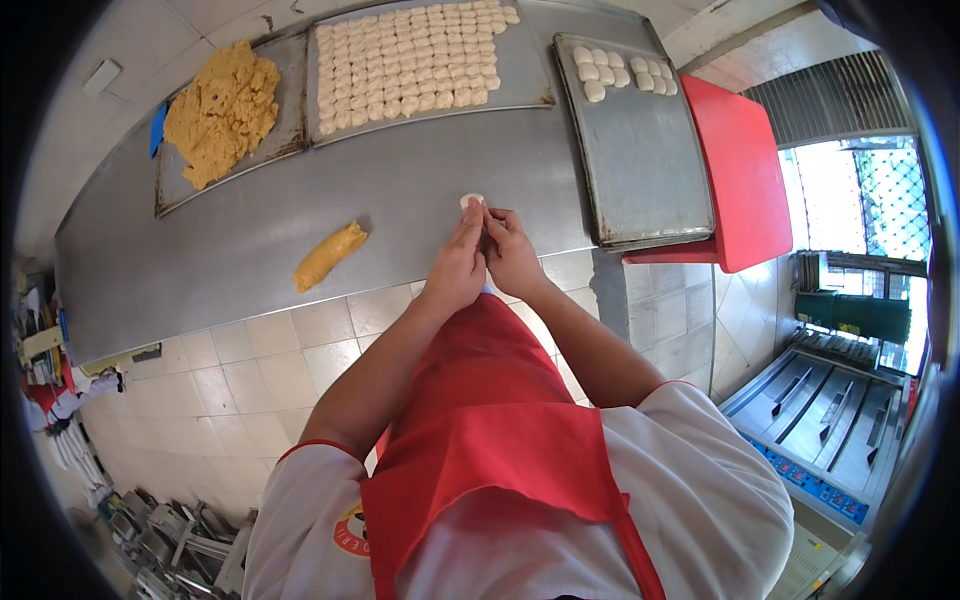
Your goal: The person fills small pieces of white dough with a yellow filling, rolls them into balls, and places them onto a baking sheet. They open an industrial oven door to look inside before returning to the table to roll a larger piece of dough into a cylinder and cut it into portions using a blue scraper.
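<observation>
— Hands?
— Both above the steel bench (420, 175), in from its front edge, toward the right end. Left hand (457, 270): fingertips closed on a small white dough piece (472, 201). Right hand (514, 262): fingers bent, close against the left; grip on the dough hidden, cannot tell.
— Completed so far?
— Judged a minor share. Smooth white dough rounds (600, 70), two small groups toward the back of the dark tray (650, 165) at the bench's right end. Presumed finished with shaping.
— Outstanding?
— Apparently the bulk. Rows of pale dough pieces (410, 70) across most of the middle tray (525, 80), along the back edge. At the back left corner, on a third tray (293, 100), a large mound of yellow paste (222, 110). Near the front edge, left of the hands, a yellow paste roll (331, 256).
— Paste inside the held piece?
— Not visible. Use as filling: inference only. Shaping of that piece judged unfinished, being in hand, not on the dark tray.
</observation>
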A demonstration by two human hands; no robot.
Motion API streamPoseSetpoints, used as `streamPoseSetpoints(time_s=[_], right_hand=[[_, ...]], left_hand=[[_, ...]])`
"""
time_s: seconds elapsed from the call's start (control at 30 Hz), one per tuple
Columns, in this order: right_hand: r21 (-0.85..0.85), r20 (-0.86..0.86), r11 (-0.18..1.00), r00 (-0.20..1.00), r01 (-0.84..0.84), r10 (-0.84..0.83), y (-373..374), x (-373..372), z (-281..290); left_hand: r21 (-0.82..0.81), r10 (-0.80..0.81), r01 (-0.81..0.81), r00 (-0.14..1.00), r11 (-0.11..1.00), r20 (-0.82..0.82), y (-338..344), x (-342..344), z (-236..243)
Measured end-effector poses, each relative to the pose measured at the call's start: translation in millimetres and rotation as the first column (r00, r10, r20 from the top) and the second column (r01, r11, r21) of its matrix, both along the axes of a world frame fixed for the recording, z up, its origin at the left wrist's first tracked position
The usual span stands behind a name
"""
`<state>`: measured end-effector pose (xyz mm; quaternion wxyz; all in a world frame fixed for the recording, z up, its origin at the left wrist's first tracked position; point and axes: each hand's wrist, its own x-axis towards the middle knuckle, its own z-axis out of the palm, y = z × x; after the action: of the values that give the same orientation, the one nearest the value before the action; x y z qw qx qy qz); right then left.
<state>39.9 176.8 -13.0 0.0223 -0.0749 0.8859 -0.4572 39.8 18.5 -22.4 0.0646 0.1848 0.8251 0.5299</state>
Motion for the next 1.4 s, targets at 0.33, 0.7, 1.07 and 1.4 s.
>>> streamPoseSetpoints(time_s=[0.33, 0.7, 1.07, 1.4], right_hand=[[0.58, -0.456, 0.813, 0.807, -0.049, 0.374, -30.6, -100.7, 27.0], [-0.026, 0.273, 0.99, 0.952, -0.138, 0.14, 30.7, -68.8, 22.0], [-0.08, 0.194, 0.975, 0.956, -0.207, 0.219, 70.5, -44.5, 21.8], [-0.363, 0.213, 0.828, 0.903, 0.427, -0.373, 246.3, -193.5, 54.8]], left_hand=[[0.333, 0.509, -0.499, 0.858, 0.8, 0.062, -37.2, -54.0, 7.5], [-0.153, 0.221, -0.219, 0.975, 0.964, 0.0, -27.4, -50.4, -1.4], [0.163, -0.063, 0.003, 0.929, 0.987, 0.365, 13.1, -45.9, 8.2], [0.197, 0.34, -0.318, 0.937, 0.927, -0.085, 243.0, -197.5, 45.6]])
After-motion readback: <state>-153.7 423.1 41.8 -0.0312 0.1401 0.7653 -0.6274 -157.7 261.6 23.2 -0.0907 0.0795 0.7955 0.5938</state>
